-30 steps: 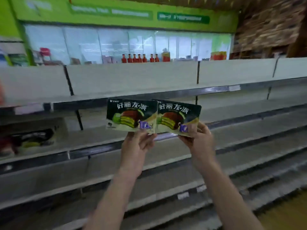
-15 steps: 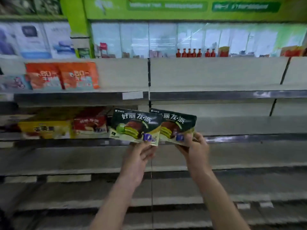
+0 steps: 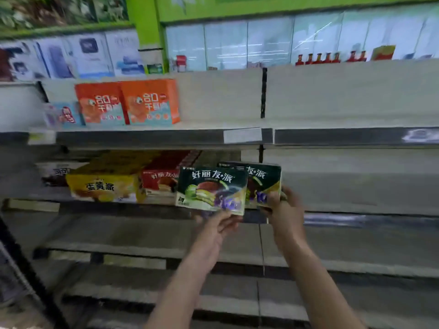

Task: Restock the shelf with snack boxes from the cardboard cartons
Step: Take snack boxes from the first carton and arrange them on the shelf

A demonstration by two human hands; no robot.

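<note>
I hold two dark green snack boxes upright in front of the second shelf [image 3: 356, 205]. My left hand [image 3: 215, 227] grips the left green box [image 3: 211, 188] from below. The right green box [image 3: 263, 184] sits partly behind it, pinched at its lower right corner by my right hand [image 3: 285, 210]. Both boxes hover at the shelf's front edge, just right of a red snack box [image 3: 159, 184] standing on that shelf.
A yellow box [image 3: 104, 186] and a dark box [image 3: 57, 173] stand left of the red one. Two orange boxes [image 3: 128, 103] stand on the shelf above. The shelf to the right and the lower shelves [image 3: 142, 233] are bare. Red bottles [image 3: 330, 58] line the top.
The view has swung left and the stocked boxes have come into sight. Both hands have carried the green boxes closer to the second shelf, beside the red box.
</note>
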